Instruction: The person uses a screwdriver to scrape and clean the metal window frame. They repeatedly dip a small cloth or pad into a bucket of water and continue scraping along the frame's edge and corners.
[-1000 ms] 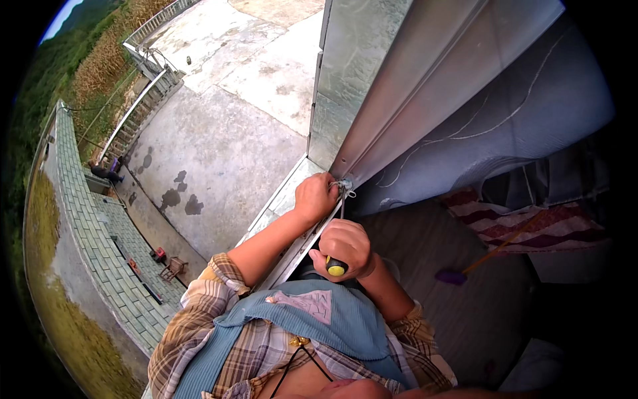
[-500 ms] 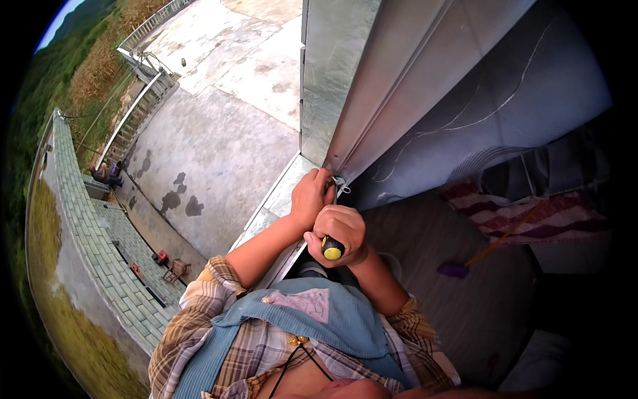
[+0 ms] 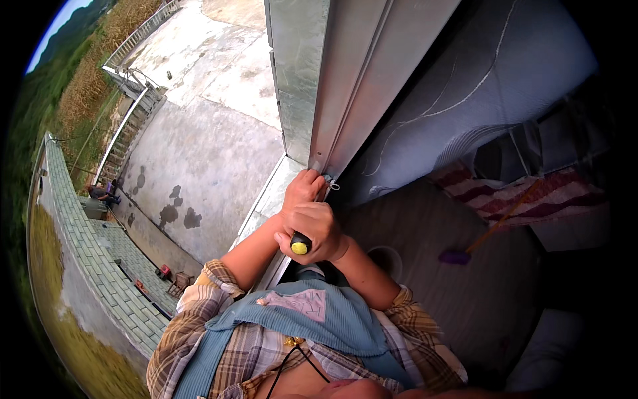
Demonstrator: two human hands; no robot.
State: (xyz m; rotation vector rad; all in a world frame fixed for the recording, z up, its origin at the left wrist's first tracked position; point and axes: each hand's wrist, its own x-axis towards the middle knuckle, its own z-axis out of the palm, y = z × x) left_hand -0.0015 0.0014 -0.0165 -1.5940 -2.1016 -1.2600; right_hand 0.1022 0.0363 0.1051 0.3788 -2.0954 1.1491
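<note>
Gripping a hand tool with a black handle and a round yellow end cap [image 3: 301, 245], our right hand [image 3: 314, 226] is wrapped firmly around it, the thumb lying along the near side. The tool sits low in front of our chest, just above the left wrist. Its yellow end faces back toward us and up at the camera; its long axis runs away from our body, toward the foot of the tall grey metal frame [image 3: 359, 73]. Our fists hide the far end of the tool.

Our left hand [image 3: 304, 189] rests at that foot, over the pale tiled sill [image 3: 271, 196], its fingers bent close together; we cannot tell whether they are clamped on anything. Just beside its fingertips hangs a small pale loop [image 3: 334, 187].

Right of our right forearm, on the dark floor [image 3: 432, 299], we see the pale round rim of what may be a container [image 3: 400, 261], partly hidden by the arm; its inside is too dark to read. Farther right lies a purple broom head on an orange stick [image 3: 454, 257], near a red-and-white striped cloth [image 3: 488, 203].
</note>
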